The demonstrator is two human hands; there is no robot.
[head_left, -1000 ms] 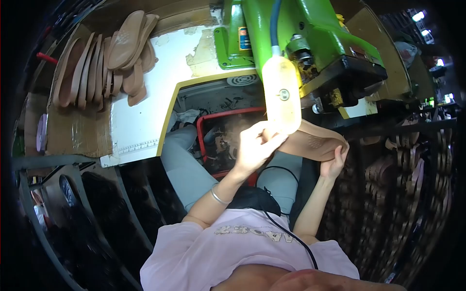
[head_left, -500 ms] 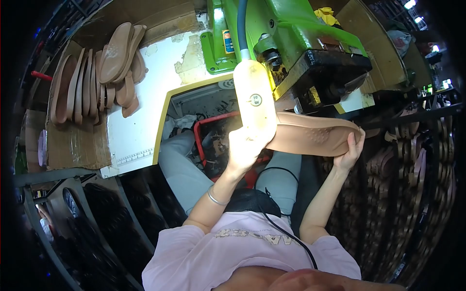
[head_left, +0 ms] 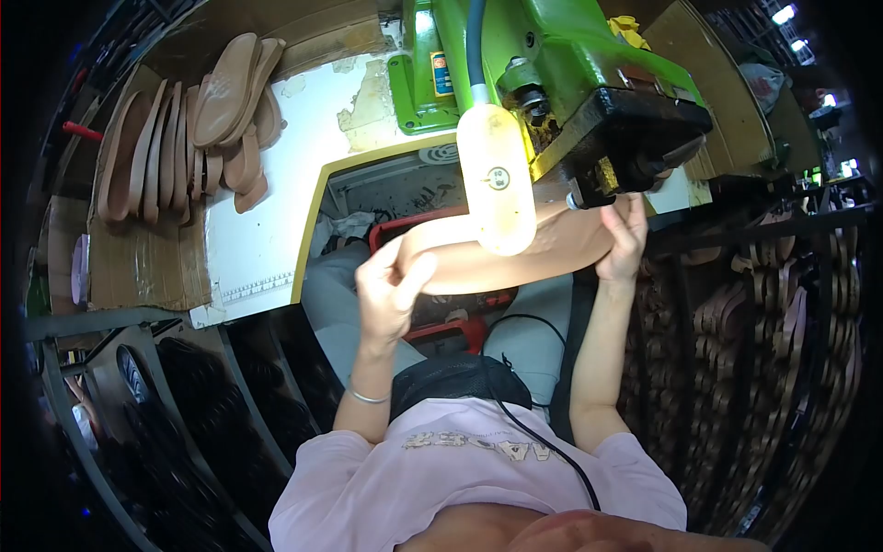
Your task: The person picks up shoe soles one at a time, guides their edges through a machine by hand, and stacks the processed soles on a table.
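A tan shoe sole (head_left: 570, 248) stretches between my two hands under the green machine (head_left: 589, 46). My left hand (head_left: 386, 290) pinches its left end, thumb on the near side. At the other end, close below the machine's black head (head_left: 635, 133), my right hand (head_left: 624, 244) grips the sole with fingers on its edge. A glowing yellow-white lamp (head_left: 498, 175) hangs in front of the sole and hides part of its middle. Whether the sole touches the machine, I cannot tell.
Several tan soles (head_left: 166, 161) stand in a cardboard box (head_left: 152, 267) at the left of the white table (head_left: 262, 230). A red frame (head_left: 460, 336) sits between the knees. Racks of dark soles (head_left: 207, 405) and brown soles (head_left: 736, 368) flank me.
My left hand has moved left from behind the lamp to the sole's left end. The sole and my right hand have shifted left and up, closer to the machine head.
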